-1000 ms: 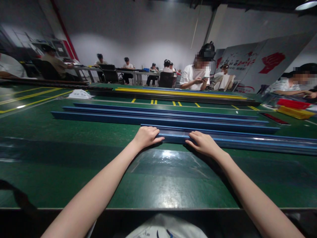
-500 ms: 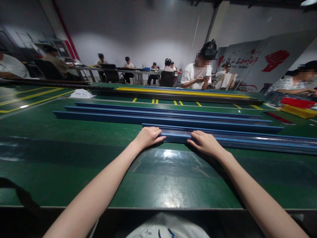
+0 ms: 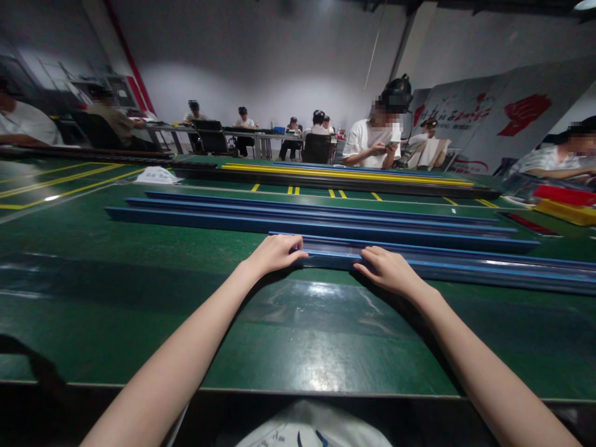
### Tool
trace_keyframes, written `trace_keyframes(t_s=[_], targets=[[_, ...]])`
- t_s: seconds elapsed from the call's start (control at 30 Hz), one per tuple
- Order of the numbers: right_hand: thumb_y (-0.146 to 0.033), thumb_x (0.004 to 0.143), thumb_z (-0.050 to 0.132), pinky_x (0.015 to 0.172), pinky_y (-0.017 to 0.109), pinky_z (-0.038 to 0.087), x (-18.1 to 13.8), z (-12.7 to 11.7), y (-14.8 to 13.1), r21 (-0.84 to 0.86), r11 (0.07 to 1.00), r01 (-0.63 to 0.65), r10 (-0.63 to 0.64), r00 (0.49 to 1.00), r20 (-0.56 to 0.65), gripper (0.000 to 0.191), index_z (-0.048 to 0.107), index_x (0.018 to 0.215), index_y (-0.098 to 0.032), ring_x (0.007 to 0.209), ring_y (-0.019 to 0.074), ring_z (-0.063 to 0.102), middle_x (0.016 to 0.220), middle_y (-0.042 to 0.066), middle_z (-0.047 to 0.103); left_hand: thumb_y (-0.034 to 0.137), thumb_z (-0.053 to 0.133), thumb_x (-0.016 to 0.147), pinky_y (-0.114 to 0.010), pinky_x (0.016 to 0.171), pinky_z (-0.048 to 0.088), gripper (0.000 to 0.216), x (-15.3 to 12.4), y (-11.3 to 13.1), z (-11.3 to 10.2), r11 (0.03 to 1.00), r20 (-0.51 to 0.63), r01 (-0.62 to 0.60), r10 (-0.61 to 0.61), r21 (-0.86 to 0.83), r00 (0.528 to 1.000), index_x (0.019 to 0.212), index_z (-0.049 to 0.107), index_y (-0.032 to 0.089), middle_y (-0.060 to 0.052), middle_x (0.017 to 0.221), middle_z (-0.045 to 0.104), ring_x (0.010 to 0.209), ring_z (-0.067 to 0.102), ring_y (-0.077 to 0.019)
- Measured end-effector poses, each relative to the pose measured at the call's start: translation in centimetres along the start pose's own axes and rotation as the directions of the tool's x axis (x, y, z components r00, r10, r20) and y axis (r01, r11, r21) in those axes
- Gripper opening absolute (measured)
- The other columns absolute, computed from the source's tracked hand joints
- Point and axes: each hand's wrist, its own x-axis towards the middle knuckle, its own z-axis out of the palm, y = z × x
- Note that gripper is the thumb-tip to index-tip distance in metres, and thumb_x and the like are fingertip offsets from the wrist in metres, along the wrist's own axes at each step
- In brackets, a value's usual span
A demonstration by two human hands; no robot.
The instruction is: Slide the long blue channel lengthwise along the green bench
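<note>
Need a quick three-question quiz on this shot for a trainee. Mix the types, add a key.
1. Multiple choice: what are the left hand and the right hand both on?
A) the red bin
B) the nearest blue rail
C) the yellow bin

2. True or false: the long yellow bar lies farther from the person than the nearest blue rail.

3. Short answer: one end of the nearest blue rail is in view, while its other side runs out of the picture. Which hand is closer to the end in view?

Key: 1. B. 2. True. 3. The left hand.
</note>
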Motion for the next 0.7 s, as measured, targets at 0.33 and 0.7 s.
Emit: trace_keyframes(t_s=[0.33,0.7], targets=[[-0.041,0.089,0.032,0.061,0.026,0.035,0.0,-0.2,-0.1,-0.001,1.0,-0.006,0.006,1.0,0.013,0.032,0.053,0.084,-0.018,0.078,0.0185,0.056,0.086,0.008,0.06,0.031,0.05,0.082,-0.022,0.056,0.034,0.013,0.01,0.5,-1.08,0.998,0.093,0.05,-0.053,0.04,0.994,0.081,0.058,0.021,0.0,0.079,0.066,0.072,0.06,-0.0169],[-0.041,0.089,0.032,0.062,0.026,0.037,-0.01,-0.25,-0.12,0.008,1.0,-0.007,0.006,1.0,0.017,0.031,0.053,0.085,-0.018,0.079,0.0194,0.056,0.088,0.009,0.061,0.032,0.05,0.083,-0.023,0.058,0.036,0.015,-0.03,0.58,-0.54,0.991,0.038,0.052,-0.057,0.127,0.998,0.079,0.058,0.02,-0.002,0.079,0.064,0.074,0.058,-0.0171]])
